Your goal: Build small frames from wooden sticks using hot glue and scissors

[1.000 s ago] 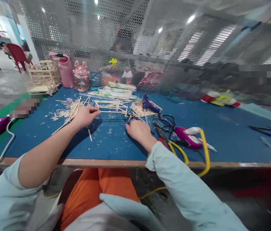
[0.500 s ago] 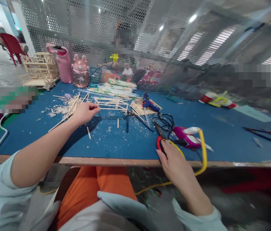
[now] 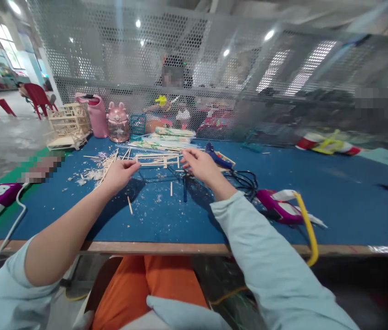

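A small frame of thin wooden sticks is held slightly above the blue tabletop. My left hand pinches its left end between thumb and fingers. At the right end is my right hand, fingers stretched out and a little apart, close to the corner post; firm contact does not show. Below the frame, a dark blue tool handle points toward me, its other parts mostly hidden by my right hand. A blue glue gun lies behind that hand. Loose sticks are heaped beyond my left hand.
A purple device with a yellow strip lies right, beside black cable. Further back stand a wooden stick model, a pink bottle, a rabbit-eared bottle and bagged sticks. A perforated metal screen borders the table.
My right hand has let go of the red-handled scissors near the front edge and moved up and left to the stick frame. My left hand keeps its pinch. The view has shifted.
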A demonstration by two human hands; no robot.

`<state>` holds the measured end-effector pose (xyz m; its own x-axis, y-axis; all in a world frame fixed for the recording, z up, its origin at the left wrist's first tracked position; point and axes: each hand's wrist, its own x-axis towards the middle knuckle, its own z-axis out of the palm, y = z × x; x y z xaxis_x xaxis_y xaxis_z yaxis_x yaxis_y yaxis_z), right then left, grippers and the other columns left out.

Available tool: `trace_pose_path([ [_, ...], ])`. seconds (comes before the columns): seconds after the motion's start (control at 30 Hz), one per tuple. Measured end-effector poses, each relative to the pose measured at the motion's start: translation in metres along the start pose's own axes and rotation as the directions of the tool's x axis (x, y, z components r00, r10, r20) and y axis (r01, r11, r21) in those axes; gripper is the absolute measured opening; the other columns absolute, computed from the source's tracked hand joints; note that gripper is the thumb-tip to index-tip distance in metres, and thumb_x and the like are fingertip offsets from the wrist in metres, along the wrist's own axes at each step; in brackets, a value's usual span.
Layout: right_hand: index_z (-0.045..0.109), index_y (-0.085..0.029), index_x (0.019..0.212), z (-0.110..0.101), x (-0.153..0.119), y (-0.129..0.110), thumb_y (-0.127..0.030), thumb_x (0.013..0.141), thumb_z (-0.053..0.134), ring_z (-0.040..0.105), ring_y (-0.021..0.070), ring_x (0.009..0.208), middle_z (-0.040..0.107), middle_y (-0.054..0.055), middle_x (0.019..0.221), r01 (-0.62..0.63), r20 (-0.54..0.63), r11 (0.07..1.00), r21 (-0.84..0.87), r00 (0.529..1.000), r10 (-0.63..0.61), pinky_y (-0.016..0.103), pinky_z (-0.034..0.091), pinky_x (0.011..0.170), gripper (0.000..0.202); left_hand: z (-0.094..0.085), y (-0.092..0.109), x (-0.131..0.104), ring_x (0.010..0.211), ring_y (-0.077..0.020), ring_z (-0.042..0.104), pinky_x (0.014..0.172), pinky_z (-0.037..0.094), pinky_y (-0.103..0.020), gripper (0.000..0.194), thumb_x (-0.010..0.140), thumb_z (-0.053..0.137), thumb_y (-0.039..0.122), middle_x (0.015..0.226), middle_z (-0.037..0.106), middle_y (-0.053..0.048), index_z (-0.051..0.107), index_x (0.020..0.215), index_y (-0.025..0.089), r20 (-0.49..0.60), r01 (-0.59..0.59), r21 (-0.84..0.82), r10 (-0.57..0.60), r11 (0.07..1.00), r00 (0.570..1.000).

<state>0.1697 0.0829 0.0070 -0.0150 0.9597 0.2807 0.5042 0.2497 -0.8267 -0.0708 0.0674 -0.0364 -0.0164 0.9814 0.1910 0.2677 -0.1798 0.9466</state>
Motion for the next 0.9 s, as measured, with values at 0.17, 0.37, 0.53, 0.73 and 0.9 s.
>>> trace_pose_path([
  [0.17, 0.058, -0.018, 0.074, 0.023, 0.008, 0.025, -0.046, 0.075, 0.059, 0.049, 0.0089, 0.049, 0.055, -0.001, 0.063, -0.185, 0.004, 0.916, 0.356, 0.98, 0.197, 0.021, 0.039, 0.045, 0.028, 0.0, 0.001, 0.0, 0.053, -0.0092, 0.036, 0.052, 0.032, -0.023, 0.041, 0.066, 0.062, 0.053, 0.056, 0.045, 0.004, 0.068, 0.078, 0.014, -0.002, -0.01, 0.037, 0.01, 0.999, 1.0],
  [0.37, 0.059, -0.018, 0.065, 0.02, 0.001, 0.034, -0.046, 0.059, 0.071, 0.05, 0.0083, 0.052, 0.055, -0.003, 0.059, -0.175, 0.084, 0.895, 0.41, 0.984, 0.154, 0.02, 0.038, 0.048, 0.031, -0.001, -0.001, 0.0, 0.053, -0.0094, 0.036, 0.053, 0.031, -0.023, 0.043, 0.067, 0.062, 0.053, 0.057, 0.047, 0.003, 0.07, 0.082, 0.014, -0.015, -0.018, 0.063, 0.019, 0.998, 1.0],
  [0.53, 0.062, -0.018, 0.072, 0.024, 0.003, 0.034, -0.044, 0.05, 0.076, 0.05, 0.0079, 0.053, 0.056, -0.004, 0.058, -0.131, 0.083, 0.879, 0.459, 0.991, 0.104, 0.021, 0.039, 0.052, 0.038, -0.002, -0.001, -0.001, 0.054, -0.0101, 0.038, 0.054, 0.032, -0.023, 0.045, 0.068, 0.061, 0.054, 0.057, 0.049, 0.002, 0.07, 0.084, 0.013, -0.013, -0.036, 0.11, 0.038, 0.993, 0.999],
  [0.73, 0.061, -0.018, 0.068, 0.027, 0.005, 0.039, -0.047, 0.051, 0.076, 0.049, 0.009, 0.053, 0.057, -0.003, 0.058, -0.04, 0.08, 0.883, 0.467, 0.997, 0.002, 0.024, 0.039, 0.055, 0.036, -0.004, 0.001, -0.002, 0.051, -0.0097, 0.036, 0.053, 0.03, -0.024, 0.039, 0.071, 0.057, 0.05, 0.055, 0.047, 0.004, 0.07, 0.08, 0.015, -0.005, -0.061, 0.219, 0.063, 0.974, 0.998],
  [0.9, 0.061, -0.018, 0.067, 0.026, 0.005, 0.041, -0.048, 0.053, 0.074, 0.046, 0.0087, 0.051, 0.056, -0.004, 0.055, -0.006, 0.073, 0.91, 0.414, 0.997, -0.027, 0.025, 0.038, 0.055, 0.036, -0.003, 0.004, -0.004, 0.048, -0.0094, 0.032, 0.049, 0.025, -0.024, 0.035, 0.073, 0.055, 0.046, 0.05, 0.043, 0.005, 0.07, 0.078, 0.015, -0.018, -0.055, 0.288, 0.063, 0.956, 0.998],
])
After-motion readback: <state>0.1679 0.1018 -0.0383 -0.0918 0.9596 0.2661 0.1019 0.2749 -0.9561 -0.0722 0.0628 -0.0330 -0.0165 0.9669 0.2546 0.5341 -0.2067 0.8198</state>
